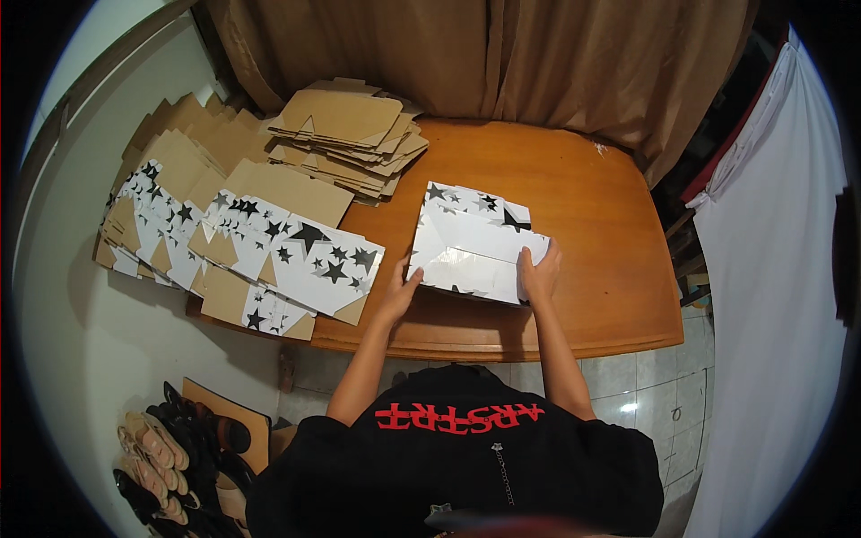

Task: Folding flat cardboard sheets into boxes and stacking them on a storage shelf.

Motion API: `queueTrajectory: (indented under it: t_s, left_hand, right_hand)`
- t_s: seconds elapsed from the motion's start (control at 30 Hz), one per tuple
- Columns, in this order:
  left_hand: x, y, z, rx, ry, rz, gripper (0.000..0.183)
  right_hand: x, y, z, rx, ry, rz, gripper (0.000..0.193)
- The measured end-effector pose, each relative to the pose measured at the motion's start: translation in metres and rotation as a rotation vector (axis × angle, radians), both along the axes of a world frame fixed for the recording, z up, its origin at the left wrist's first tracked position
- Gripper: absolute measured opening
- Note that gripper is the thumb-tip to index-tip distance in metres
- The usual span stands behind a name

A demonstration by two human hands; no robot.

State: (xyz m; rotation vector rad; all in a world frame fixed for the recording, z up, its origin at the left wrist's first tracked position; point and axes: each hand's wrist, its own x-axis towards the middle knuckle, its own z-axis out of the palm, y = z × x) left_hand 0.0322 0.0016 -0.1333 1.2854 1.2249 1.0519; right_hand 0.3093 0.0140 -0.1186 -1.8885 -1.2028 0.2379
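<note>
A white cardboard box (466, 253) with black and grey stars lies near the front middle of the table. It looks partly folded, with a white panel facing up and a star-printed strip along its far side. My left hand (403, 290) grips its near left edge, thumb on the panel and fingers along the side. At the right edge my right hand (540, 271) holds it, the thumb pressed on top and the fingers round the outside. The underside of the box is hidden from view.
Overlapping flat star-printed cardboard blanks (309, 255) cover the table's left part. Behind them rises a stack of plain brown folded cardboard (345, 125). The wooden table (592, 233) backs onto a brown curtain (556, 72). Shoes (157, 448) stand at lower left; a white cloth (762, 269) hangs right.
</note>
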Motion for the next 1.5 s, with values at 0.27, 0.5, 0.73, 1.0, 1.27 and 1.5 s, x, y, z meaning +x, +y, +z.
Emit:
queueTrajectory:
  t_s: [0.27,0.5,0.73,1.0,1.27,1.5]
  left_hand:
    - [-0.001,0.002,0.086,0.587,0.196,0.376,0.07]
    - [0.019,-0.014,0.109,1.159,0.549,0.302,0.063]
    - [0.042,-0.029,0.048,1.15,0.744,-0.032,0.046]
    - [0.081,-0.036,-0.02,1.088,0.798,-0.302,0.059]
    - [0.041,-0.031,-0.013,0.791,0.801,0.087,0.052]
    - [-0.02,-0.003,-0.018,0.587,0.772,0.263,0.057]
  right_hand:
    - [-0.023,0.02,-0.03,0.151,0.168,0.397,0.075]
    - [-0.038,0.018,0.018,0.013,0.437,0.651,0.057]
    - [-0.025,0.016,0.038,0.065,0.755,0.553,0.055]
    - [-0.023,0.021,-0.021,-0.015,0.558,0.412,0.053]
    - [-0.003,0.027,-0.07,-0.003,0.458,0.401,0.061]
    - [0.027,0.055,-0.05,0.149,0.296,0.469,0.072]
